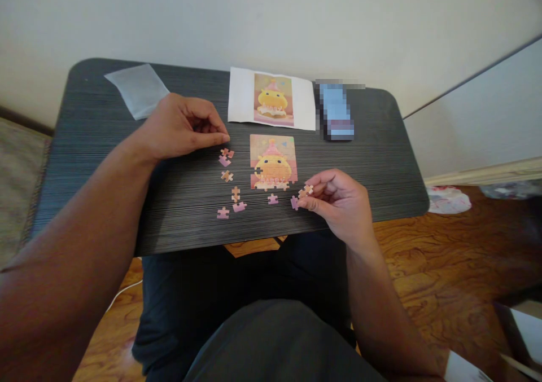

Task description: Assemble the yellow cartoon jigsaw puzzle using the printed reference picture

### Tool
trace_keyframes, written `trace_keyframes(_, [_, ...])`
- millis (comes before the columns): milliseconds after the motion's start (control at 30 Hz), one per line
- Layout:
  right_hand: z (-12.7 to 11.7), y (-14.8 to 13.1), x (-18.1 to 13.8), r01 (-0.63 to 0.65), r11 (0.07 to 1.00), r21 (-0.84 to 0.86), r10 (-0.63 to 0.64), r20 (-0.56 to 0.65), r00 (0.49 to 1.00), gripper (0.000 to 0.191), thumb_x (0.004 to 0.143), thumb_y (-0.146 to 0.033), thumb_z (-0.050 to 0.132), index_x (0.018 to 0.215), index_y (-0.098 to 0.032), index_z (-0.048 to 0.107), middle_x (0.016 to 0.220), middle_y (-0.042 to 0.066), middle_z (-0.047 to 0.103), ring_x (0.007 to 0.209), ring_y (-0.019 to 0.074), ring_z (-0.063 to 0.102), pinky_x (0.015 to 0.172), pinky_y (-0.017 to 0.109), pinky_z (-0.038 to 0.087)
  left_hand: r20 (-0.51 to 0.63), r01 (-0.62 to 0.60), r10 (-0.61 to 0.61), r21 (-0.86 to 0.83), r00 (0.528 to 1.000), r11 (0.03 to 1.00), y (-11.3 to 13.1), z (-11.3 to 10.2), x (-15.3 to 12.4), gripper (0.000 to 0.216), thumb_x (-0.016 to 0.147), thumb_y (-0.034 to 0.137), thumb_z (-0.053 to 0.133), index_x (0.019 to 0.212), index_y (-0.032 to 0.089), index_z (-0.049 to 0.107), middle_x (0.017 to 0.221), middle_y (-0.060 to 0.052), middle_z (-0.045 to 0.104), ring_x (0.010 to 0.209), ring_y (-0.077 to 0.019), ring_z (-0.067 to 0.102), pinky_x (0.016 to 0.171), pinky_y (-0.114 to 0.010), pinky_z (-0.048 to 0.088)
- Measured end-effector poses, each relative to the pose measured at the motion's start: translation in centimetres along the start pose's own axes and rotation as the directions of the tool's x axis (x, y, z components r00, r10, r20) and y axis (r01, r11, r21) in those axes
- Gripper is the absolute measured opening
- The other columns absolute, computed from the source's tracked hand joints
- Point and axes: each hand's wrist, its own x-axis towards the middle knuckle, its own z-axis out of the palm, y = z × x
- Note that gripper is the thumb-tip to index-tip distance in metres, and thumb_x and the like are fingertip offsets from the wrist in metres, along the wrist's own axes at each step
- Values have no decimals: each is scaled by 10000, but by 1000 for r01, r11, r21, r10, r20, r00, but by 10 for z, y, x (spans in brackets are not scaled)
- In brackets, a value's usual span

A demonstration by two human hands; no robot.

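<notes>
A partly assembled jigsaw puzzle (273,162) showing a yellow chick lies in the middle of the dark table (101,145). Several loose pink and orange pieces (232,193) are scattered left of it and below it. My right hand (339,201) is curled at the puzzle's lower right corner, pinching a small puzzle piece (307,191) between thumb and fingers. My left hand (184,125) rests on the table left of the puzzle, fingers curled, fingertips just above a loose piece (226,156); nothing shows in it.
A printed reference picture (273,99) of the chick lies behind the puzzle. A clear plastic bag (138,88) sits at the back left, a blurred blue object (336,111) at the back right. Wooden floor and a white bag (449,200) are to the right.
</notes>
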Motion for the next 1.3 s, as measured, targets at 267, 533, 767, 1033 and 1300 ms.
trace_keyframes(267, [12, 9, -2, 147, 950, -274, -177, -88, 980, 405, 783, -521, 1000, 916, -262, 718, 805, -22, 726, 682, 152, 607, 637, 317, 492, 153, -414, 403, 47, 902, 909, 56, 64, -13, 189, 1054, 321, 698, 967, 217, 830, 846, -34, 752, 764, -153, 678, 691, -324, 492])
trace_keyframes(533, [21, 8, -2, 137, 944, -300, -164, -65, 984, 411, 791, -565, 981, 887, -265, 716, 755, -31, 711, 635, 143, 575, 601, 302, 469, 251, -598, 542, 344, 802, 724, 64, 105, -23, 246, 1094, 350, 677, 967, 171, 789, 902, -66, 764, 857, -210, 709, 762, -347, 537])
trace_keyframes(767, [18, 2, -4, 119, 947, -298, -135, -32, 990, 390, 799, -580, 966, 846, -257, 752, 792, -13, 783, 607, 137, 592, 571, 302, 449, 210, -616, 581, 329, 787, 716, 64, 107, -28, 215, 1116, 281, 642, 1013, 180, 801, 915, -46, 811, 834, -186, 737, 757, -332, 551])
trace_keyframes(1033, [15, 2, -9, 134, 926, -353, -145, -5, 989, 367, 814, -579, 953, 860, -258, 780, 805, -5, 809, 624, 150, 644, 599, 310, 483, 258, -607, 549, 309, 795, 732, 66, 105, -28, 286, 1127, 243, 583, 974, 198, 819, 835, -43, 788, 798, -189, 734, 721, -330, 535])
trace_keyframes(1300, [16, 3, -10, 159, 918, -363, -183, -33, 982, 343, 819, -574, 949, 879, -274, 792, 797, -12, 808, 615, 153, 648, 603, 312, 512, 166, -539, 514, 190, 841, 821, 69, 107, -29, 243, 1082, 228, 631, 925, 202, 815, 798, -28, 764, 735, -166, 715, 668, -311, 503])
